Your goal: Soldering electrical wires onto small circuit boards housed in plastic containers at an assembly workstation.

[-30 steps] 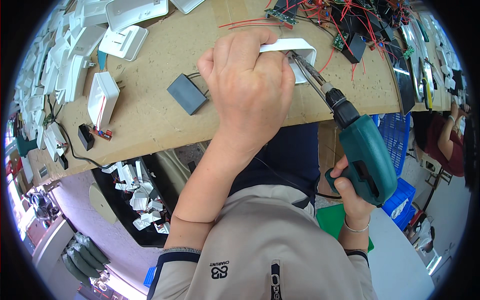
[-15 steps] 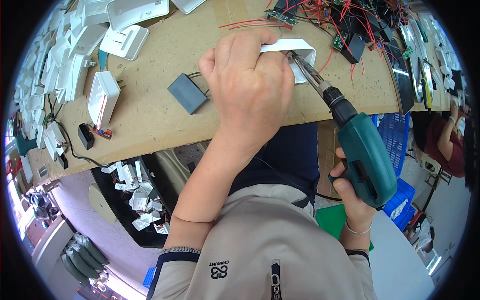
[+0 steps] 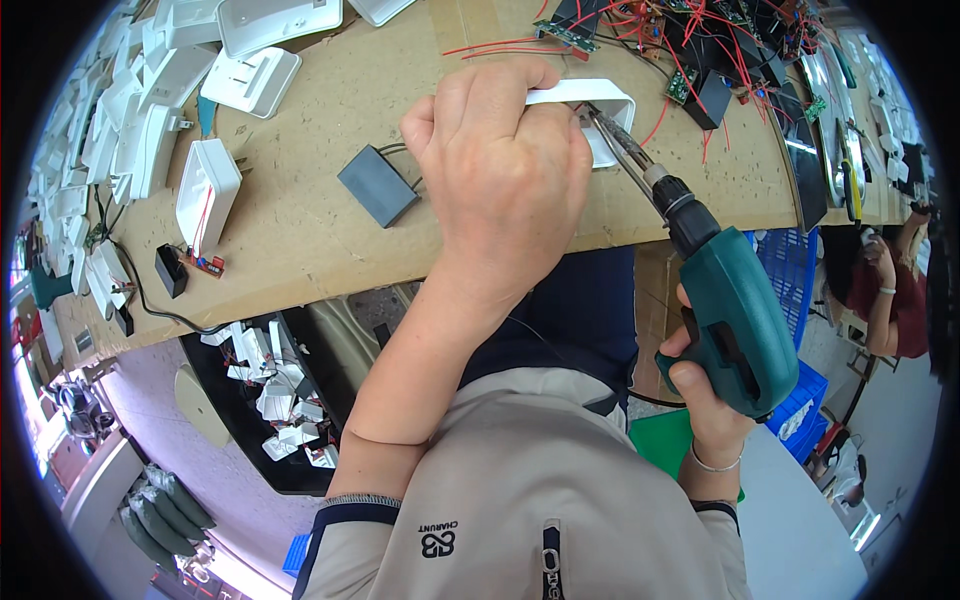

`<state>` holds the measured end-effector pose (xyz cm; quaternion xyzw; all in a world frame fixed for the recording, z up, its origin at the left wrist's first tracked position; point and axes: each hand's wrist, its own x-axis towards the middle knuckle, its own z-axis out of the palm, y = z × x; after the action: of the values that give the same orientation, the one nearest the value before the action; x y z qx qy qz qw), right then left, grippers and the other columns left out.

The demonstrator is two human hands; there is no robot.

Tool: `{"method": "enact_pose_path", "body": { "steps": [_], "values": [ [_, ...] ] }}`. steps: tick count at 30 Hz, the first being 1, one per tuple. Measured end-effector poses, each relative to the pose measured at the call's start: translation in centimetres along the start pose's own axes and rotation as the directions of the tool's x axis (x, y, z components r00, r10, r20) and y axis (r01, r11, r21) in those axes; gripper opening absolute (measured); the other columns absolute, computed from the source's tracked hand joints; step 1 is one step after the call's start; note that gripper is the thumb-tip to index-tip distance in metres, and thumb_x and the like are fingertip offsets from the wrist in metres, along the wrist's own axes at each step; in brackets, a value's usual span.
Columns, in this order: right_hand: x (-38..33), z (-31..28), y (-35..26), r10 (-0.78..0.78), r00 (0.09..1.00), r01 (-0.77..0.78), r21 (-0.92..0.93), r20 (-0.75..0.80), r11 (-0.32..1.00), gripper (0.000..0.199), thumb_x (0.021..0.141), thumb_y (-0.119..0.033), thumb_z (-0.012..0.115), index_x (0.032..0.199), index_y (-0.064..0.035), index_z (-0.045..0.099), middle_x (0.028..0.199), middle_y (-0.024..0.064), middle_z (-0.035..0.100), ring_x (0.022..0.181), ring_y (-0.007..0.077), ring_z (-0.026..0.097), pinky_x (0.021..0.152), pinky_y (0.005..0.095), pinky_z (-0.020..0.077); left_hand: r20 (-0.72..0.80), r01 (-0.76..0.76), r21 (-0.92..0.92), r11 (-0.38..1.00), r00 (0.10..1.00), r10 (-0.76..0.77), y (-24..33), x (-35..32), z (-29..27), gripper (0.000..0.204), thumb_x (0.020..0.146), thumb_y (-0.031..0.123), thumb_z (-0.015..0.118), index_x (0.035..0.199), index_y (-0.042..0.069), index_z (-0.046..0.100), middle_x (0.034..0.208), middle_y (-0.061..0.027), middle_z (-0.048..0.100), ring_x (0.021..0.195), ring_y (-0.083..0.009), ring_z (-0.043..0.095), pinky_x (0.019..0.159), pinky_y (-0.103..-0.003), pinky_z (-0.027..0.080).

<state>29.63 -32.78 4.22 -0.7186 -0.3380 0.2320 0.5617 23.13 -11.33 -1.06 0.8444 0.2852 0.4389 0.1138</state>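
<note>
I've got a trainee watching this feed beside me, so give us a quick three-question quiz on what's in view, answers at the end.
1. Which hand grips the green gun-shaped tool?
2. True or false: the dark grey box lies inside the white case.
3. Fill in the blank: the pieces in the black bin are mostly ____ in colour.

Key:
1. The right hand.
2. False; it lies on the cardboard tabletop, to the left of the left hand.
3. White.
</note>
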Motion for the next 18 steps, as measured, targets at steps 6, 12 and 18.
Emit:
{"method": "enact_pose_path", "body": {
  "steps": [6,12,18],
  "values": [
    [-0.33,-0.15,-0.18,0.03,1.0,-0.03,0.016,0.005,0.999,0.057,0.071,-0.007,0.078,0.117,0.0099,0.047,0.081,0.0128,0.064,0.071,0.019,0.063,0.063,0.0281,0.0512,-0.001,0.001,-0.002,1.0,1.0,-0.001,-0.01,-0.04,0.0,0.004,0.064,0.007,0.068,0.067,0.007,0.067,0.092,0.0004,0.061,0.086,-0.0181,0.055,0.078,-0.032,0.033],
    [-0.62,-0.5,-0.01,0.093,0.995,-0.093,0.004,0.029,0.996,0.068,0.07,-0.016,0.078,0.127,0.0048,0.046,0.117,0.0218,0.058,0.077,0.017,0.062,0.069,0.0278,0.0514,-0.009,-0.002,-0.005,1.0,1.0,0.002,0.0,-0.02,0.08,0.004,0.063,0.007,0.068,0.067,0.007,0.067,0.092,0.0006,0.061,0.086,-0.018,0.055,0.078,-0.032,0.033],
    [-0.38,0.0,-0.02,0.093,0.996,-0.093,-0.002,0.009,0.996,0.068,0.071,-0.017,0.078,0.127,0.0046,0.046,0.116,0.0218,0.058,0.076,0.0163,0.061,0.067,0.0274,0.0511,-0.014,-0.012,-0.025,1.0,1.0,0.011,-0.1,-0.19,0.29,0.005,0.063,0.006,0.067,0.066,0.006,0.063,0.093,-0.0005,0.06,0.088,-0.0194,0.053,0.078,-0.034,0.032]
  ]
}}
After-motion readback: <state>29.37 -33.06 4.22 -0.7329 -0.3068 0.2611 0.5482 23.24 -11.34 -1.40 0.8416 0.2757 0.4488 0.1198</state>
